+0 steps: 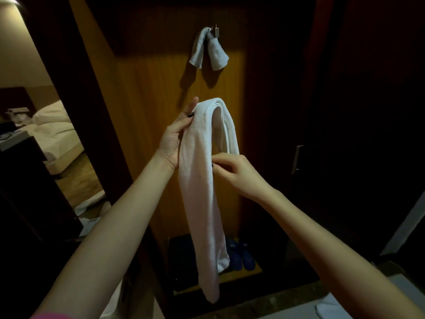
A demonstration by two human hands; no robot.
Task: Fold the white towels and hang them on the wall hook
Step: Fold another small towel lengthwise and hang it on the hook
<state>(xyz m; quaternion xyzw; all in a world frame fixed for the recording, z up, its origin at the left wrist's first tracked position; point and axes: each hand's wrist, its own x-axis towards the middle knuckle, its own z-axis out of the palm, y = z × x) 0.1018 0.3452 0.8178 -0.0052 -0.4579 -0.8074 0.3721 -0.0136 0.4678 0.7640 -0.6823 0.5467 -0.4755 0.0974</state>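
Note:
A long white towel (202, 199), folded into a narrow strip, hangs doubled over in front of me. My left hand (177, 134) grips its upper left side near the bend. My right hand (234, 173) pinches the strip's right edge a little lower. Above, on the wooden wall panel, a smaller white towel (208, 50) hangs draped over a metal wall hook (216, 31). The held towel's top sits well below that hook.
Blue slippers (241, 254) lie on a dark mat (184, 261) at the foot of the panel. A dark cabinet door with a metal handle (296, 160) is to the right. A bed (55, 132) shows through the doorway at left.

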